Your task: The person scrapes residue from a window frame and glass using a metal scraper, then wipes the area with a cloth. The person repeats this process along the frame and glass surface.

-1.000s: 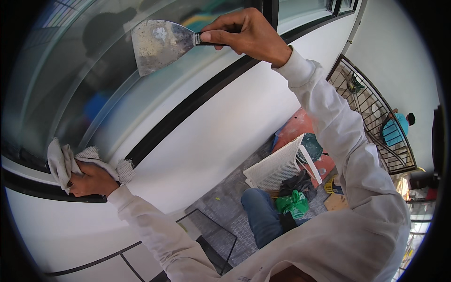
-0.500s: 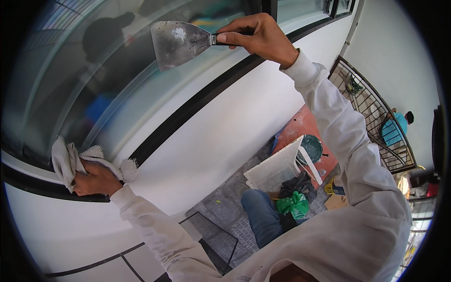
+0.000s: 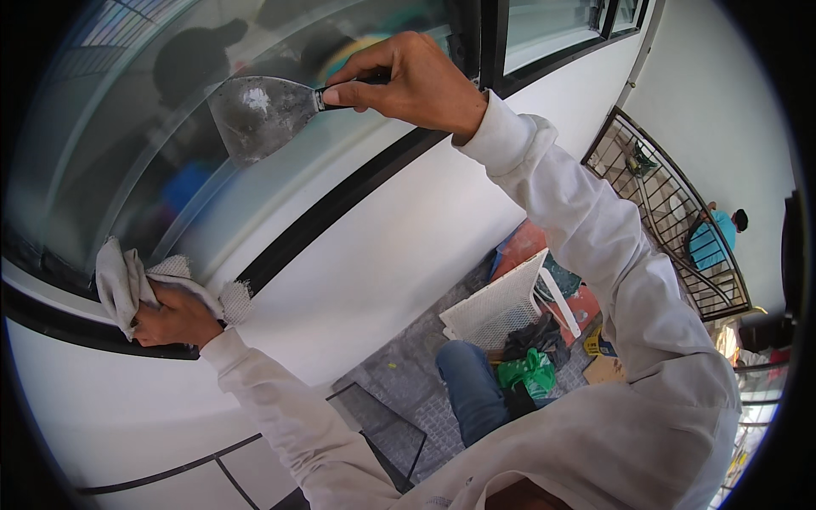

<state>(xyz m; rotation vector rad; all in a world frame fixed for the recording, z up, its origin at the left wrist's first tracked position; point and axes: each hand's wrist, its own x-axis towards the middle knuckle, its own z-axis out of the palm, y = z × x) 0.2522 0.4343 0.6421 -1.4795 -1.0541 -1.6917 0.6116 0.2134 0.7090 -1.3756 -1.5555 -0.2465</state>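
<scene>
My right hand [image 3: 408,85] is closed around the dark handle of a putty knife [image 3: 263,119]. Its wide, stained metal blade points left, in front of the window glass [image 3: 110,110]; whether it touches the glass I cannot tell. At the lower left, my left hand [image 3: 177,319] grips a crumpled off-white rag [image 3: 123,285] against the black window frame [image 3: 59,319]. Part of the rag has a knobbly weave and sticks out beside the wrist. Dim reflections show in the glass.
A white wall [image 3: 399,229] runs below the window. On the floor are a white perforated basket [image 3: 497,302], a green plastic bag [image 3: 529,371], a dark bag [image 3: 535,338] and a framed mesh screen [image 3: 382,425]. Beyond a metal railing [image 3: 680,212] is a person in a blue shirt [image 3: 712,242].
My right hand has moved left and slightly down with the putty knife, bringing the blade further along the glass. My left hand and the rag have stayed nearly in place.
</scene>
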